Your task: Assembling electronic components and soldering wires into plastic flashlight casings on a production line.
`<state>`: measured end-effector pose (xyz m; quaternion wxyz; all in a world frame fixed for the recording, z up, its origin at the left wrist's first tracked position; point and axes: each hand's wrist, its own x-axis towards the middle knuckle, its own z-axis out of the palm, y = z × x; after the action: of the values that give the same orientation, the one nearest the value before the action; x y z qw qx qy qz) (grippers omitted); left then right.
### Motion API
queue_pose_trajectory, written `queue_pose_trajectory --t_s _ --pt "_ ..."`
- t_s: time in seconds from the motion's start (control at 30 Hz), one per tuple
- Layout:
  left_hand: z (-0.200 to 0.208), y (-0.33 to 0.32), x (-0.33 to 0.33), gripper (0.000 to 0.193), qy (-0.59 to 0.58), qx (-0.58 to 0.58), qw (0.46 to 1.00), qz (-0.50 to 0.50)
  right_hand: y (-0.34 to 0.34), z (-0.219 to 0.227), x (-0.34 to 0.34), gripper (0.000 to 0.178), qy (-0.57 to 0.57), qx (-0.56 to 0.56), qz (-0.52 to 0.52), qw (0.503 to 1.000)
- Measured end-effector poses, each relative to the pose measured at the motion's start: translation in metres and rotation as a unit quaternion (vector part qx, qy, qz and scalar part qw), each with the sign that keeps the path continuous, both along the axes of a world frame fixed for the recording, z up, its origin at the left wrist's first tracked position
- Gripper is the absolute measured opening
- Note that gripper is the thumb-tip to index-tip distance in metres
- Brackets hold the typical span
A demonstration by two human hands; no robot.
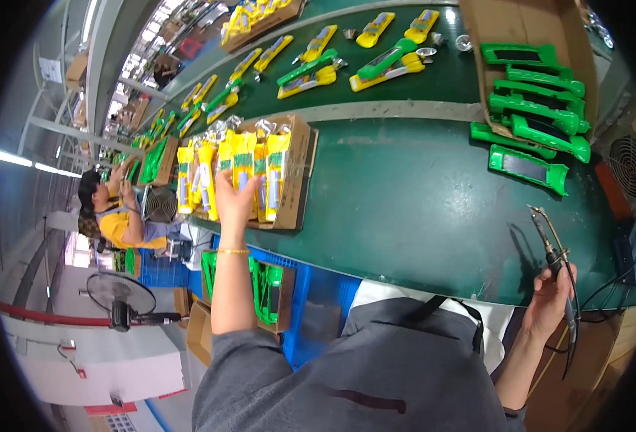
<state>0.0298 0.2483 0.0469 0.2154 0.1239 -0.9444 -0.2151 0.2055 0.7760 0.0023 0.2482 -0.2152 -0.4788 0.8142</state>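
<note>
My left hand (234, 199) reaches into a cardboard box (301, 180) at the left end of the bench. Its thumb and fingers lie on either side of a yellow plastic housing (243, 160) with a small green circuit board; the fingertips are partly hidden. Several similar yellow housings stand upright around it, with silvery parts behind them. At the right, my right hand (548, 297) is closed around the handle of a soldering iron (552, 258). A thin metal guide runs beside its tip, which points up and away over the green bench mat (404, 201).
Green plastic shells (530, 173) lie at the back right, some in an open carton (501, 21). Beyond a metal rail (404, 112), a belt (447, 79) carries yellow and green parts. A small fan (627, 158) stands far right. A co-worker (120, 219) sits left, beyond a box of green shells.
</note>
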Motion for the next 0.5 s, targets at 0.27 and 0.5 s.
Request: queue_pose_trajectory --t_s 0.27,0.5 --pt "0.076 0.144 0.032 0.044 -0.047 0.323 0.911 -0.253 0.005 0.000 -0.004 0.018 0.034 -0.033 -0.015 0.999" --pt "-0.005 0.272 0.022 0.044 -0.290 0.152 0.712 -0.621 -0.015 0.027 -0.011 0.021 0.037 0.008 -0.018 0.999"
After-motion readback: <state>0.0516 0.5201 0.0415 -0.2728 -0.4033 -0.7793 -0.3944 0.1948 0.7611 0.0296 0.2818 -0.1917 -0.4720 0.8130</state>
